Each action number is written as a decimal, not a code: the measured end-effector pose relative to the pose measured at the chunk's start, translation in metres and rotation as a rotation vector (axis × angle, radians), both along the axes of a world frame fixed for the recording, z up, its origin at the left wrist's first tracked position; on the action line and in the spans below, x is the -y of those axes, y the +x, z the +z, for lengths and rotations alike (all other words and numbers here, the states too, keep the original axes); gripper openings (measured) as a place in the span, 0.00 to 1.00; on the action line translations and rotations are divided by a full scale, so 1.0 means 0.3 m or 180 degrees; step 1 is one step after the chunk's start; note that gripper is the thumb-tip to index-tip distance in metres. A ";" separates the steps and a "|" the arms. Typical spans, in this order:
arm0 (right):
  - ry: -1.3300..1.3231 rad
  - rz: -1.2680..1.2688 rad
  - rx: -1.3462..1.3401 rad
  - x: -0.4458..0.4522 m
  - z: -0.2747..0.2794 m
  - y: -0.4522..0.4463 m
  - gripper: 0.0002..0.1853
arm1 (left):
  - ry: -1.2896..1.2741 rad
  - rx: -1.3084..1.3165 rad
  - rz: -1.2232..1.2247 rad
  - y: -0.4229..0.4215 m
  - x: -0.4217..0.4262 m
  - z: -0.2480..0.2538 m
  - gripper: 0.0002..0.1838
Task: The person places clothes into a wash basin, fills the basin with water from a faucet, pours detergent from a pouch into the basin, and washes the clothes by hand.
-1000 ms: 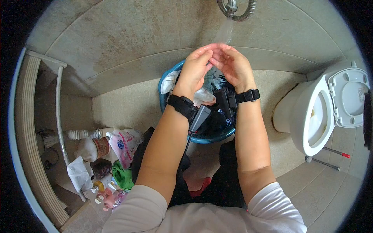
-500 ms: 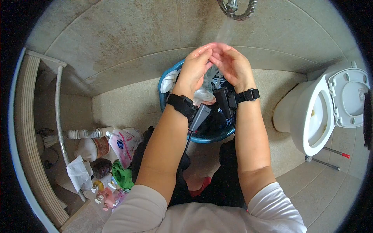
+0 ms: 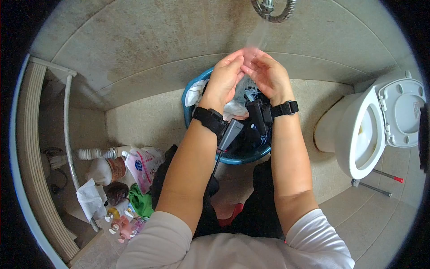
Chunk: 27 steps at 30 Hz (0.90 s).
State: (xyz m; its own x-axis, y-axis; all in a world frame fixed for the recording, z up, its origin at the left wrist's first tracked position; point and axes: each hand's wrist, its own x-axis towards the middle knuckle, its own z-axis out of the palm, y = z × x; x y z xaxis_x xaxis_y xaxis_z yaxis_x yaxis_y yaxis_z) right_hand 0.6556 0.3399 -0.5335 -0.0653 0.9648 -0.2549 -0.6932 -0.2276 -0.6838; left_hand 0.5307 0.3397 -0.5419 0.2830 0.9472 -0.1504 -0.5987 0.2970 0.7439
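Water [image 3: 257,36] pours from the tap [image 3: 267,6] onto my hands, which are held together above a blue basin [image 3: 190,112]. My left hand [image 3: 225,76] is cupped, its fingertips meeting those of the other hand. My right hand [image 3: 270,77] lies palm up with its fingers extended and slightly curved under the stream. Neither holds a solid object. Below them the basin contains dark wet clothes [image 3: 242,141] and a white cloth [image 3: 195,93]. A strap with a small dark device is on each wrist.
A white toilet [image 3: 345,134] with a raised lid stands at the right. At the left are a large white jug [image 3: 101,172], a pink-and-white packet [image 3: 142,167], a green bag [image 3: 141,201] and pink bottles [image 3: 122,227]. A tiled wall [image 3: 156,40] rises behind the basin.
Both hands stay together under the water in nearly the same place. The fingertips have shifted very slightly up towards the tap.
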 end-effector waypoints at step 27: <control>0.0018 0.0009 0.0131 0.002 0.002 -0.008 0.11 | 0.0028 -0.0160 -0.0101 -0.003 0.003 0.005 0.19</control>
